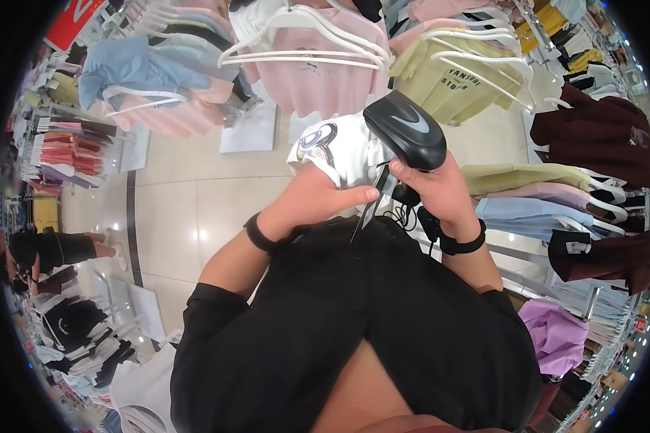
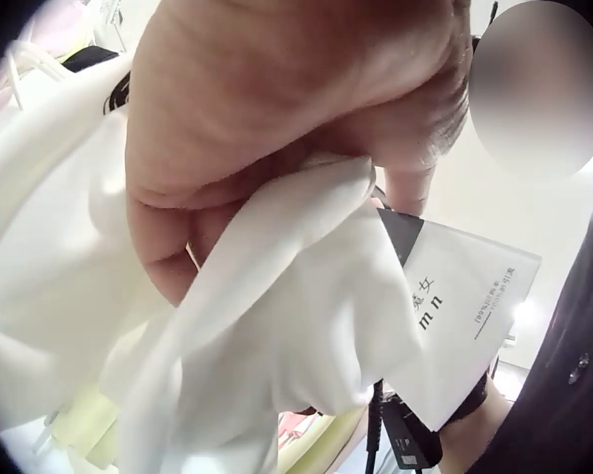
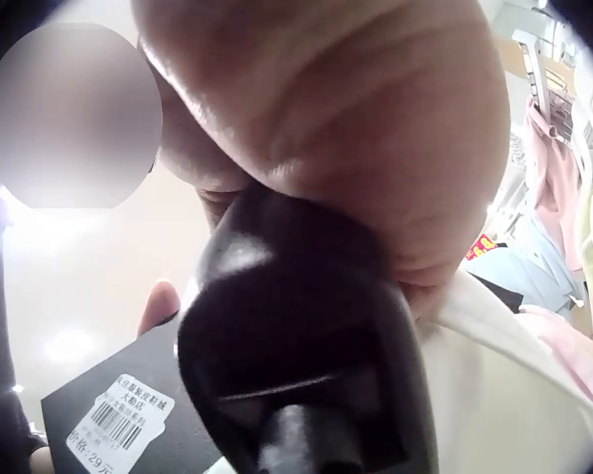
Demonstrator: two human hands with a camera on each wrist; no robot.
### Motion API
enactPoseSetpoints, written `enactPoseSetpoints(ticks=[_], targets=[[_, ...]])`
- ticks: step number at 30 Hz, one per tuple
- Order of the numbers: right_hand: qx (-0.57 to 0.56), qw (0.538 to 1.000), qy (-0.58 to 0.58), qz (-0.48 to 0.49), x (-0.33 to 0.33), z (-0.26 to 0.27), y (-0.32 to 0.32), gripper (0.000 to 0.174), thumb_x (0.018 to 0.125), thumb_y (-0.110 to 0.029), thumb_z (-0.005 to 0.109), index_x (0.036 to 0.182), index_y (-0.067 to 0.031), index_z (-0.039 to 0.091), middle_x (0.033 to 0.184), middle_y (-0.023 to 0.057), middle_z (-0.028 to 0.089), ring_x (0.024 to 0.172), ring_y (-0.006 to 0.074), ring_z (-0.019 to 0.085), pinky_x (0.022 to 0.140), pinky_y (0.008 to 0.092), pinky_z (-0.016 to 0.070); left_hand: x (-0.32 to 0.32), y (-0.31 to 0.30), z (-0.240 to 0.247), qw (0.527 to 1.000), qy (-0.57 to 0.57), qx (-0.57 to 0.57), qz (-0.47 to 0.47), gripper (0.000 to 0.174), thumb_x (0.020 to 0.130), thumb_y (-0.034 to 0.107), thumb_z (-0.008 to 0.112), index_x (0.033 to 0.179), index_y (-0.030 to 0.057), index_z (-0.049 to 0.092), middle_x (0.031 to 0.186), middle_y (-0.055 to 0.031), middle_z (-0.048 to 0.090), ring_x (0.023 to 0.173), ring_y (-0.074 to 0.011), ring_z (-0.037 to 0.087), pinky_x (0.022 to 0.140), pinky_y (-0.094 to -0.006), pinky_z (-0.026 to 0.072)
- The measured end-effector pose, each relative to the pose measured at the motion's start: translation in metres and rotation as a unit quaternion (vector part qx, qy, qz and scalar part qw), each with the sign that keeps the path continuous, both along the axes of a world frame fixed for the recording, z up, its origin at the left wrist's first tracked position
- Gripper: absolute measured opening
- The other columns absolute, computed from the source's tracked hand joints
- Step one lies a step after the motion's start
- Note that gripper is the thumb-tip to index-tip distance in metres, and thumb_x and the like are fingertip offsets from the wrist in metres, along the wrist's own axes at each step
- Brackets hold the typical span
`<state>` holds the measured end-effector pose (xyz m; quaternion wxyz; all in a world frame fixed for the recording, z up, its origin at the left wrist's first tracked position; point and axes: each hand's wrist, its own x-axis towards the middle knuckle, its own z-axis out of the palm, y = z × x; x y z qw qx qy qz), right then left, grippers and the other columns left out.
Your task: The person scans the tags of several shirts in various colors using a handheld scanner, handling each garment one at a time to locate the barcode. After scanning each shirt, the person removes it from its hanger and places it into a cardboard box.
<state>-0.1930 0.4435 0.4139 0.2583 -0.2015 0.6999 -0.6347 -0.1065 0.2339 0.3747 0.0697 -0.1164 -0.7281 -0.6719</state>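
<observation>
A white garment (image 1: 350,155) with a dark looped print is bunched between the hands. My left hand (image 1: 307,198) grips its cloth; in the left wrist view the fingers of the left hand (image 2: 287,118) curl round a white fold (image 2: 277,237). My right hand (image 1: 440,187) holds a black handheld scanner (image 1: 406,131) by its handle. Hang tags (image 1: 368,209) lie between the hands near the left thumb. The right wrist view shows a black tag (image 3: 128,415) with a barcode sticker (image 3: 119,425) beside the scanner (image 3: 306,336); the left wrist view shows a white printed tag (image 2: 465,306).
Racks of hanging clothes surround me: pink shirts (image 1: 314,79) and green shirts (image 1: 462,79) ahead, dark red ones (image 1: 592,137) at the right. Another person (image 1: 58,249) is at the far left on the tiled floor (image 1: 170,224). A black cord (image 1: 404,213) hangs below the right hand.
</observation>
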Motion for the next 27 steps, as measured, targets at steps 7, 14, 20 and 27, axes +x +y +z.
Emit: enactPoseSetpoints(ticks=[7, 14, 20, 27], targets=[[-0.04, 0.997, -0.058, -0.014, 0.003, 0.0, 0.0, 0.032, 0.088, -0.016, 0.082, 0.111, 0.0002, 0.068, 0.094, 0.0012, 0.07, 0.085, 0.0083, 0.059, 0.076, 0.0283, 0.0497, -0.003, -0.009, -0.014, 0.99, -0.141, -0.012, 0.016, 0.045, 0.087, 0.016, 0.074, 0.128, 0.0023, 0.062, 0.12, -0.0086, 0.068, 0.108, -0.0222, 0.062, 0.096, -0.0361, 0.048], [0.008, 0.999, 0.038, -0.016, 0.0, 0.007, 0.008, 0.04, 0.083, -0.011, 0.084, 0.117, 0.002, 0.067, 0.102, 0.0041, 0.073, 0.09, 0.0107, 0.062, 0.083, 0.0296, 0.0515, -0.009, -0.014, -0.023, 0.992, -0.068, 0.044, 0.095, 0.042, 0.091, 0.012, 0.07, 0.13, 0.0002, 0.06, 0.122, -0.0103, 0.067, 0.112, -0.0215, 0.061, 0.098, -0.0358, 0.0473], [0.04, 0.998, 0.043, -0.039, 0.009, 0.003, 0.028, 0.028, 0.087, -0.003, 0.074, 0.114, 0.0026, 0.066, 0.091, 0.0045, 0.068, 0.081, 0.0128, 0.062, 0.073, 0.0281, 0.0501, -0.013, -0.042, -0.024, 0.945, -0.022, 0.159, 0.286, 0.038, 0.094, 0.009, 0.068, 0.13, -0.0027, 0.059, 0.119, -0.0085, 0.068, 0.107, -0.0183, 0.063, 0.093, -0.0334, 0.0488], [0.165, 0.969, 0.173, 0.063, 0.039, 0.016, 0.011, 0.035, 0.078, -0.017, 0.086, 0.104, 0.0003, 0.07, 0.092, 0.0137, 0.076, 0.081, 0.0257, 0.073, 0.075, 0.0333, 0.0541, -0.016, -0.073, -0.017, 0.923, 0.011, 0.132, 0.362, 0.038, 0.098, 0.008, 0.066, 0.133, -0.0009, 0.058, 0.123, -0.0056, 0.066, 0.109, -0.014, 0.061, 0.096, -0.0297, 0.0476]])
